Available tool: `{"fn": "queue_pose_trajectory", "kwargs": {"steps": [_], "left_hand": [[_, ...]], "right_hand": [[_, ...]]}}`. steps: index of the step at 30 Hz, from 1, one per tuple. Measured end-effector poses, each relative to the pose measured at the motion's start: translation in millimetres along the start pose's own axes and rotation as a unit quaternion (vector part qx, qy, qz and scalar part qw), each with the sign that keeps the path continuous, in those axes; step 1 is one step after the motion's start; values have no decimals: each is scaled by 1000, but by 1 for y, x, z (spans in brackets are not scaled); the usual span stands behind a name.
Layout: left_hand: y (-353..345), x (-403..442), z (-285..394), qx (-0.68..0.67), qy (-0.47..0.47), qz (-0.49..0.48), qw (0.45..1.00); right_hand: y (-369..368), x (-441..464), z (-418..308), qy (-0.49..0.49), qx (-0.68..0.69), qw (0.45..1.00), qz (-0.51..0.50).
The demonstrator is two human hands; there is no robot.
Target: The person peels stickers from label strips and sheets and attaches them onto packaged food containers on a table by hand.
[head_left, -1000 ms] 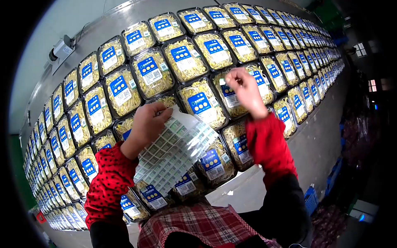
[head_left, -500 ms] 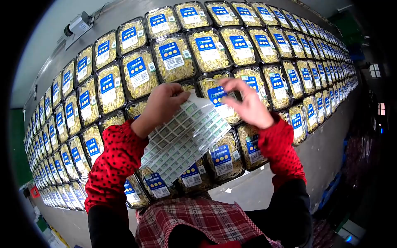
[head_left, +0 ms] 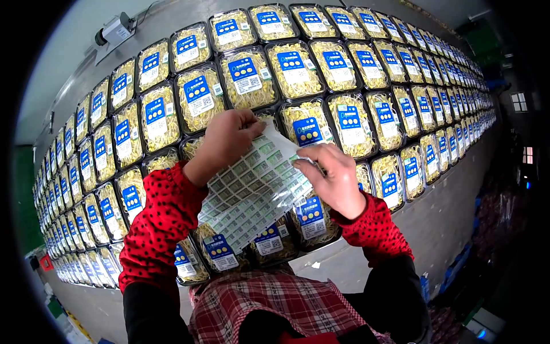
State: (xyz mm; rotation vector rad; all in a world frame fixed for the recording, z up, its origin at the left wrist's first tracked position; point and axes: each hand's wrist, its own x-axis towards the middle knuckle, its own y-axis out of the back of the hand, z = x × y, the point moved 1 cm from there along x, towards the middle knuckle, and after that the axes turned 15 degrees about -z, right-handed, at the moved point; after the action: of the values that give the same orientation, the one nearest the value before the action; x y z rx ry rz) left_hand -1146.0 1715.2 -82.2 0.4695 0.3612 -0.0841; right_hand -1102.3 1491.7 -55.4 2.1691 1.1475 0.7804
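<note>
My left hand (head_left: 225, 140) grips a sheet of small green-and-white stickers (head_left: 252, 186) by its upper edge, fingers curled round it. The sheet, partly glossy and slightly bent, slants over the nearer trays. At its right edge, the thumb and forefinger of my right hand (head_left: 335, 179) come together in a pinch; whether a loose sticker is between them is too small to see. Just beyond both hands lies a packed tray of bean sprouts (head_left: 308, 117) with a blue-and-white label. Another bean sprout tray (head_left: 246, 74) farther off carries a small extra sticker beside its label.
Long rows of similar black trays cover the grey metal table (head_left: 389, 226), running off to both sides. A white box-shaped device (head_left: 116, 30) stands at the far left edge. A white scrap (head_left: 315, 265) lies near the plaid apron (head_left: 258, 301).
My right hand has come down and left from above a tray to the sheet's right edge, its spread fingers closing to a pinch. My left hand still holds the sheet.
</note>
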Motion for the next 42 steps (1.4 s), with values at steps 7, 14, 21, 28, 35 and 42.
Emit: {"fn": "queue_pose_trajectory", "kwargs": {"steps": [7, 14, 21, 28, 35, 42], "left_hand": [[-7, -7, -2, 22, -12, -13, 1000], [-9, -2, -22, 51, 7, 26, 998], [-12, -10, -32, 58, 45, 32, 997], [0, -13, -39, -5, 51, 30, 998], [43, -49, 2, -58, -8, 31, 998], [80, -122, 7, -203, -80, 178, 960]], "right_hand": [[-2, -6, -1, -42, 27, 998, -34], [-4, 2, 5, 54, -55, 997, 6], [-24, 36, 129, -191, 156, 968, -39], [-22, 41, 113, -235, -140, 962, -25], [-16, 39, 13, -35, 179, 969, -165], [-13, 32, -34, -88, 176, 962, -190]]}}
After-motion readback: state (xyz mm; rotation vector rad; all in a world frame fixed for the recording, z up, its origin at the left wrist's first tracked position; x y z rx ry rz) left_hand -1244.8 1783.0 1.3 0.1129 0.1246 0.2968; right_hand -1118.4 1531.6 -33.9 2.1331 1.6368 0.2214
